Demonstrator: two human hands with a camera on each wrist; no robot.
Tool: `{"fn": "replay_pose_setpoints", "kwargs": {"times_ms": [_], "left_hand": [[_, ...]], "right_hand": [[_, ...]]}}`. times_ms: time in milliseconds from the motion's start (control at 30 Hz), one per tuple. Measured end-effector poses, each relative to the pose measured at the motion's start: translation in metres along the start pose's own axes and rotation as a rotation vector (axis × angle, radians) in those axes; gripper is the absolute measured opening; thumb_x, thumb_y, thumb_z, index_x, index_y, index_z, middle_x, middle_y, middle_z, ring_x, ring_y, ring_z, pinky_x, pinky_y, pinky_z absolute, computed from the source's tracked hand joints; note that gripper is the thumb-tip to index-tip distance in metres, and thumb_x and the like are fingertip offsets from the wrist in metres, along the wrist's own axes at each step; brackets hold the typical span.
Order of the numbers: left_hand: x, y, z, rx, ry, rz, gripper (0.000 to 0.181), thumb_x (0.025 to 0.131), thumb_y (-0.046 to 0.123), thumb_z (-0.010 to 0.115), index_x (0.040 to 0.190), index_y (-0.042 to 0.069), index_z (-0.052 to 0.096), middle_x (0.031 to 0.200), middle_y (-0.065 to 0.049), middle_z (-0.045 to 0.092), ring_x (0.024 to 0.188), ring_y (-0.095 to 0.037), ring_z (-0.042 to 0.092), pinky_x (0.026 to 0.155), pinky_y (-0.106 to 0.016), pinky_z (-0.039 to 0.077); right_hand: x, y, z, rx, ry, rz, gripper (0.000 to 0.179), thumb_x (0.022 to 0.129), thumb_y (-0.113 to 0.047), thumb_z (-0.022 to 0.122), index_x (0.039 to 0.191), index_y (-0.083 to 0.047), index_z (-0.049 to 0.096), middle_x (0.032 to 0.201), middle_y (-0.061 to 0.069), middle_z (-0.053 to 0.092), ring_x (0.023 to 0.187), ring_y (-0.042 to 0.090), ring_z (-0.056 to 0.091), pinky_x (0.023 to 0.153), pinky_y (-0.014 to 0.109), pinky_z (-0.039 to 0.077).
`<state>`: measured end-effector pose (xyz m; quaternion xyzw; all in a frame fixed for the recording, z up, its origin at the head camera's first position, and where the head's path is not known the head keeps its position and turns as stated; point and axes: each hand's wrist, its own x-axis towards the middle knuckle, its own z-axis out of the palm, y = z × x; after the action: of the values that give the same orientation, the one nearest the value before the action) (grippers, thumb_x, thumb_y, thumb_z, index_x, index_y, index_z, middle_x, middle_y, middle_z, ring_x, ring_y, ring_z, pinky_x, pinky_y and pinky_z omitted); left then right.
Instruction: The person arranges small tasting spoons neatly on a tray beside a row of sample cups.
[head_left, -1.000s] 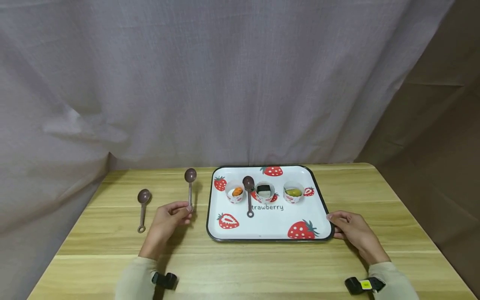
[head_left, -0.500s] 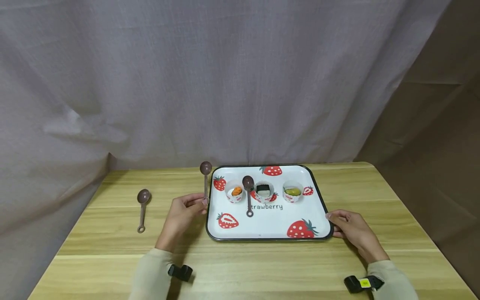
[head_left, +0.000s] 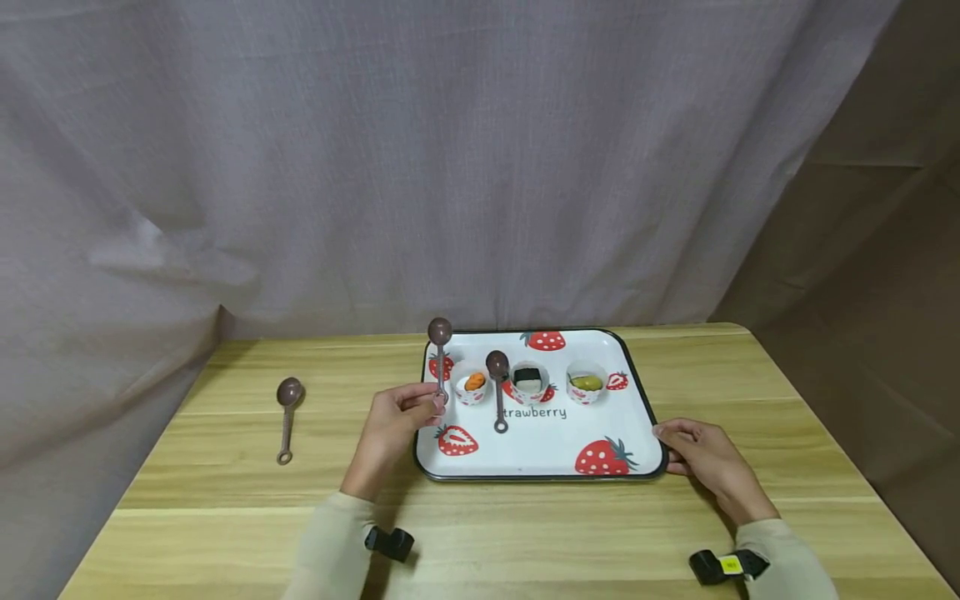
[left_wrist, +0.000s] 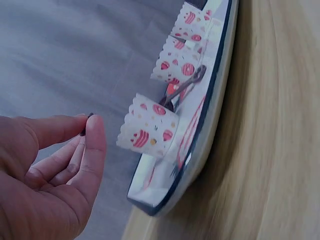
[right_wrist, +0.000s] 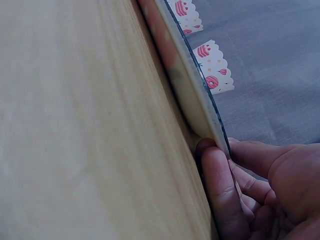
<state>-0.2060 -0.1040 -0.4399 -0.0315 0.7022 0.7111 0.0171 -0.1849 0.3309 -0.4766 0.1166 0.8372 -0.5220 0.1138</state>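
Observation:
My left hand (head_left: 396, 427) pinches the handle end of a brown measuring spoon (head_left: 440, 332), its bowl pointing away from me. The spoon is over the left side of a white strawberry-print tray (head_left: 517, 457), left of the nearest paper cup (left_wrist: 150, 127). In the left wrist view only the spoon's dark tip shows between thumb and finger. A second brown spoon (head_left: 497, 365) lies on the tray between the left and middle cups. At the tray's front right corner, my right hand (head_left: 708, 457) grips the rim; the right wrist view shows thumb and fingers (right_wrist: 222, 187) around it.
Three printed paper cups stand in a row on the tray: one with an orange piece (head_left: 475, 382), one with a black-and-white piece (head_left: 528, 380), one with a green piece (head_left: 587, 383). Another brown spoon (head_left: 288, 393) lies on the wooden table (head_left: 202, 483) at left. A grey curtain (head_left: 450, 167) hangs behind.
My left hand has carried its spoon rightward from the bare table to over the tray's left side. The right hand has stayed at the tray's corner, and the tray has not visibly moved.

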Motion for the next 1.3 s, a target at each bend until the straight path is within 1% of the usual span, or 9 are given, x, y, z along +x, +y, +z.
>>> {"fn": "replay_pose_setpoints", "kwargs": {"times_ms": [100, 233, 367, 467, 600, 900, 967, 1133, 1300], "left_hand": [[0.000, 0.000, 0.005, -0.025, -0.007, -0.008, 0.025, 0.097, -0.009, 0.066, 0.121, -0.017, 0.068, 0.104, -0.026, 0.075, 0.081, -0.013, 0.073, 0.075, -0.024, 0.064], [-0.001, -0.001, 0.010, -0.026, -0.012, -0.028, 0.023, 0.097, -0.008, 0.068, 0.119, -0.015, 0.069, 0.105, -0.028, 0.075, 0.079, -0.015, 0.074, 0.076, -0.026, 0.064], [-0.002, 0.000, 0.015, -0.029, -0.027, -0.055, 0.023, 0.097, -0.007, 0.069, 0.119, -0.013, 0.070, 0.110, -0.031, 0.074, 0.080, -0.019, 0.075, 0.076, -0.027, 0.065], [-0.002, -0.001, 0.019, -0.047, -0.039, -0.054, 0.023, 0.098, -0.006, 0.069, 0.119, -0.014, 0.069, 0.110, -0.032, 0.074, 0.080, -0.020, 0.076, 0.075, -0.025, 0.064], [-0.002, -0.002, 0.026, -0.071, -0.046, -0.045, 0.024, 0.098, -0.006, 0.068, 0.120, -0.015, 0.069, 0.107, -0.031, 0.075, 0.079, -0.018, 0.076, 0.075, -0.025, 0.064], [-0.007, -0.004, 0.043, -0.086, -0.078, -0.060, 0.024, 0.098, -0.003, 0.070, 0.119, -0.014, 0.069, 0.110, -0.031, 0.074, 0.079, -0.015, 0.075, 0.077, -0.027, 0.065], [-0.007, -0.005, 0.047, -0.101, -0.079, -0.062, 0.025, 0.097, -0.004, 0.070, 0.119, -0.015, 0.069, 0.107, -0.029, 0.075, 0.078, -0.015, 0.075, 0.077, -0.026, 0.065], [-0.007, -0.007, 0.058, -0.136, -0.085, -0.068, 0.025, 0.096, -0.006, 0.071, 0.119, -0.015, 0.069, 0.104, -0.028, 0.076, 0.077, -0.014, 0.075, 0.075, -0.024, 0.064], [-0.007, -0.009, 0.066, -0.140, -0.102, -0.077, 0.024, 0.096, -0.006, 0.071, 0.118, -0.014, 0.069, 0.107, -0.031, 0.075, 0.077, -0.014, 0.076, 0.075, -0.024, 0.064]], "right_hand": [[0.001, 0.001, -0.001, -0.006, -0.002, 0.011, 0.049, 0.112, -0.027, 0.054, 0.141, 0.013, 0.053, 0.113, 0.010, 0.066, 0.086, 0.009, 0.061, 0.073, 0.025, 0.063], [0.001, 0.001, -0.001, -0.014, -0.005, 0.015, 0.051, 0.112, -0.028, 0.054, 0.141, 0.013, 0.053, 0.117, 0.013, 0.067, 0.088, 0.009, 0.063, 0.073, 0.025, 0.063], [0.001, 0.001, -0.001, -0.016, -0.006, 0.022, 0.050, 0.112, -0.028, 0.053, 0.141, 0.012, 0.053, 0.116, 0.013, 0.067, 0.088, 0.009, 0.062, 0.073, 0.025, 0.063], [0.001, 0.000, -0.002, -0.013, -0.006, 0.031, 0.051, 0.112, -0.029, 0.054, 0.141, 0.012, 0.053, 0.115, 0.012, 0.066, 0.088, 0.010, 0.062, 0.073, 0.025, 0.063], [0.000, -0.001, -0.002, -0.011, -0.005, 0.029, 0.053, 0.112, -0.031, 0.055, 0.142, 0.012, 0.052, 0.115, 0.011, 0.065, 0.088, 0.010, 0.060, 0.073, 0.024, 0.063], [-0.001, 0.000, -0.001, -0.008, 0.001, 0.017, 0.052, 0.112, -0.030, 0.055, 0.141, 0.012, 0.053, 0.109, 0.008, 0.065, 0.085, 0.011, 0.059, 0.072, 0.025, 0.063], [0.000, 0.000, -0.002, -0.009, -0.001, 0.019, 0.053, 0.112, -0.031, 0.054, 0.143, 0.012, 0.052, 0.112, 0.009, 0.066, 0.086, 0.010, 0.060, 0.073, 0.025, 0.063], [0.000, 0.000, -0.002, -0.015, -0.007, 0.019, 0.055, 0.112, -0.033, 0.054, 0.144, 0.012, 0.051, 0.121, 0.015, 0.064, 0.090, 0.010, 0.060, 0.074, 0.024, 0.063], [-0.001, -0.001, 0.000, -0.009, 0.001, 0.004, 0.051, 0.111, -0.031, 0.057, 0.140, 0.011, 0.055, 0.113, 0.011, 0.064, 0.085, 0.010, 0.060, 0.072, 0.025, 0.063]]}}
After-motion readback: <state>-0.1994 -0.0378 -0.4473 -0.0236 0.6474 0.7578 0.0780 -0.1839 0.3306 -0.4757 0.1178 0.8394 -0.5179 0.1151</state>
